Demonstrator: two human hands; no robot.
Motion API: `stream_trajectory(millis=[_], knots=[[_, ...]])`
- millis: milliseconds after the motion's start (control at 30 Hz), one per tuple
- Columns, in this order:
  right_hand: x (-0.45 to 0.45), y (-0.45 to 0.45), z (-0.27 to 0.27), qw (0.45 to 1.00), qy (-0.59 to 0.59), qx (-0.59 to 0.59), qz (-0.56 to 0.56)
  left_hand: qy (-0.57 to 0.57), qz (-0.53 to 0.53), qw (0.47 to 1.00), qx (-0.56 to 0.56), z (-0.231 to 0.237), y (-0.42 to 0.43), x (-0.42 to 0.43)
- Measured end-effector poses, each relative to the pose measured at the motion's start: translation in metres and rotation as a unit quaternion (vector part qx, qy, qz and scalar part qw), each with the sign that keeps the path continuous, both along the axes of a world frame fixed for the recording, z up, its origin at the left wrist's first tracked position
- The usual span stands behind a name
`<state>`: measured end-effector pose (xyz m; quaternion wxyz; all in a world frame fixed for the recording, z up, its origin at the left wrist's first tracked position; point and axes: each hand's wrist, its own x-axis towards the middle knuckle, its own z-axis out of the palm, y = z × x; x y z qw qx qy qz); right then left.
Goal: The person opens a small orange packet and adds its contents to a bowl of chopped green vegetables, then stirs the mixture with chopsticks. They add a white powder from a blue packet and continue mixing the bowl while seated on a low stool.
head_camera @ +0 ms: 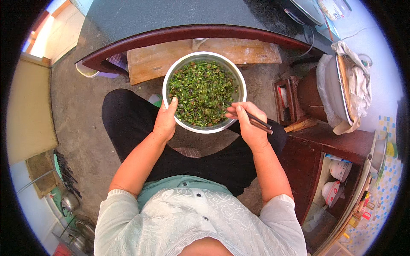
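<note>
A round metal bowl [205, 130] full of finely chopped greens [205, 92], mixed with small brown and dark bits, is held above the floor between my knees. My left hand [165, 121] grips its lower-left rim, thumb on top of the edge. At the lower-right side of the bowl, my right hand [250, 123] holds a pair of dark chopsticks [263, 124]. Their back ends stick out to the right, and their front part is blurred over the greens, so the tips cannot be made out.
A dark countertop [179, 16] with a red-brown edge lies beyond the bowl, above a wooden board [150, 65]. A cloth-draped basin [342, 92] stands at right, near a red-brown cabinet [304, 160] holding bowls [331, 192]. Metal pots [69, 202] sit at lower left.
</note>
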<state>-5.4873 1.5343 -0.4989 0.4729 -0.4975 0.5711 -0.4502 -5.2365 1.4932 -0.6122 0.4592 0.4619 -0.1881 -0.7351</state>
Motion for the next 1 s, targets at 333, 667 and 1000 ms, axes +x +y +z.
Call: stream_trajectory(millis=[333, 667, 1000], knots=[[0.003, -0.019, 0.003, 0.985, 0.135, -0.054, 0.093, -0.011, -0.015, 0.999, -0.038, -0.003, 0.004, 0.000], [0.013, -0.027, 0.009, 0.948, 0.207, -0.206, 0.129, 0.001, -0.050, 0.998, -0.030, 0.000, -0.001, 0.002], [0.030, -0.025, -0.003, 0.956, 0.165, -0.204, 0.130, -0.041, -0.062, 0.996, -0.042, 0.004, 0.000, 0.001]])
